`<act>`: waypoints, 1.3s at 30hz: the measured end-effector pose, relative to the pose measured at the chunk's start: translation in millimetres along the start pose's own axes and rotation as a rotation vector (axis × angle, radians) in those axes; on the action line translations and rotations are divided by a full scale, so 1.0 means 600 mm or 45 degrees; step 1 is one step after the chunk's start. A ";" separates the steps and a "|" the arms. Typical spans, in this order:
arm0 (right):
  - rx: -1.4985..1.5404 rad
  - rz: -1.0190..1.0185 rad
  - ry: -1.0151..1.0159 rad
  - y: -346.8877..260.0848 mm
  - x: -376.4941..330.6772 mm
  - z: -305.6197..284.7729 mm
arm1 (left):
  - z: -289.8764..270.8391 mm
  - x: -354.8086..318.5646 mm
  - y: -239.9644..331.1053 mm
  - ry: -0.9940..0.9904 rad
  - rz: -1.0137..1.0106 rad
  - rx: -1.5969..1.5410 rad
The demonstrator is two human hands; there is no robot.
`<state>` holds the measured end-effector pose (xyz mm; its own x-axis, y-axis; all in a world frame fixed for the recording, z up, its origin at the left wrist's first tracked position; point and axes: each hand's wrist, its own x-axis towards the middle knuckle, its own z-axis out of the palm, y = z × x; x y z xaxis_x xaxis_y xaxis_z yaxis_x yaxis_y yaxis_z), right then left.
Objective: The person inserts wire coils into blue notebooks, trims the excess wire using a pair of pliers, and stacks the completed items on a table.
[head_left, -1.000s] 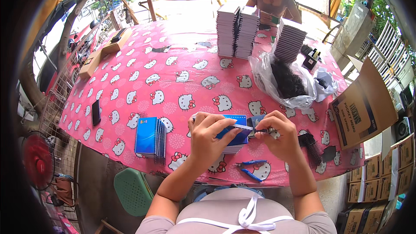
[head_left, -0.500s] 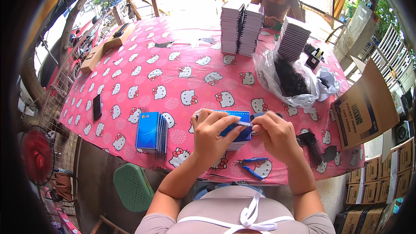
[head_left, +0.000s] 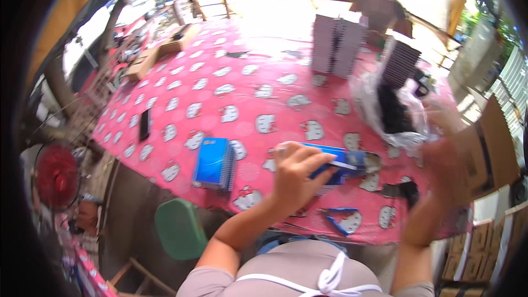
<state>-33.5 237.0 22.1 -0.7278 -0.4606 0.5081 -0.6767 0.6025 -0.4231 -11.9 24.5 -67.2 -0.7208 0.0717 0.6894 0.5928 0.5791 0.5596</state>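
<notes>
A blue-covered spiral notebook (head_left: 335, 166) lies on the pink cat-patterned counter (head_left: 220, 93), the left hand (head_left: 297, 173) clamped on it. The blurred right hand (head_left: 448, 159) hangs raised beside; its grip cannot be told. Finished blue notebooks (head_left: 213, 162) are stacked left; blue-handled pliers (head_left: 338, 221) lie unused.

This looks like a small outdoor work spot at a home, where notebooks get made. A big counter (head_left: 220, 104) with a pink cartoon-cat cloth sits under a roof, with green trees behind it. On the counter's far side stand tall stacks of notebooks (head_left: 335, 47). Brown cardboard boxes (head_left: 489, 143) wait to its right. A red fan (head_left: 55, 176) stands to its left.
</notes>
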 end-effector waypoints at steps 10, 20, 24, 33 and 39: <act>-0.087 0.040 -0.002 0.004 -0.013 -0.059 | 0.007 -0.002 0.012 0.022 0.010 -0.003; -0.114 0.047 -0.004 0.016 -0.019 -0.076 | 0.010 0.010 0.016 0.008 0.008 -0.025; -0.123 0.025 -0.016 0.009 -0.024 -0.073 | 0.008 0.003 0.015 0.008 -0.008 -0.005; -0.091 -0.011 -0.006 0.007 -0.006 -0.060 | -0.007 0.006 0.008 -0.006 0.012 0.070; -0.144 -0.031 0.042 0.006 0.000 -0.108 | 0.015 0.032 0.016 -0.041 0.066 0.038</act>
<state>-28.9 281.2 69.3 -0.7059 -0.4556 0.5424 -0.6760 0.6620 -0.3237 -23.0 38.9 -52.8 -0.7009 0.1279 0.7017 0.6189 0.5981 0.5092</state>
